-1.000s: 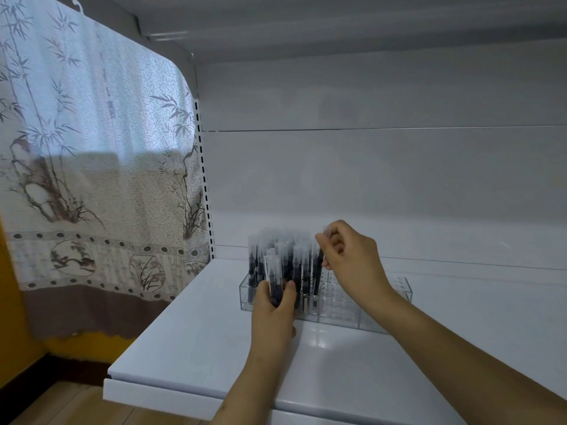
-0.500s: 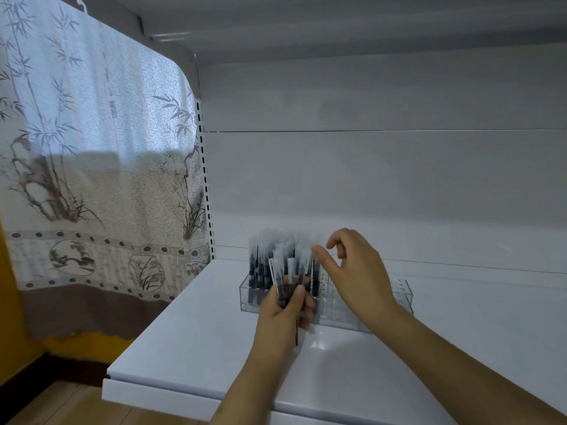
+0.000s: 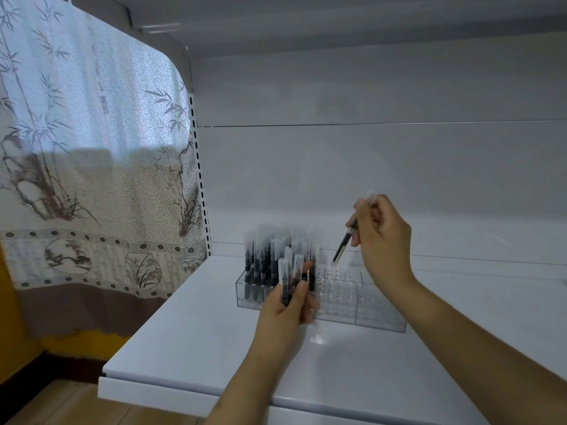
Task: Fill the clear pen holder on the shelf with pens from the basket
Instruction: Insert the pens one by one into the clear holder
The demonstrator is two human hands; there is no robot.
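Pinching 1 tilted pen, right hand, left hand gripping bundle, clear half-filled holder.

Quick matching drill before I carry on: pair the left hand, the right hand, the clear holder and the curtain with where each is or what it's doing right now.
Things:
1. left hand
2. right hand
3. clear pen holder
4. curtain

States:
A. hangs at the left of the shelf
B. holds one pen tilted, tip down over open slots
C. grips a bundle of pens in front of the holder
D. stands on the white shelf, left part filled

Pairs: 1-C, 2-B, 3-D, 4-A
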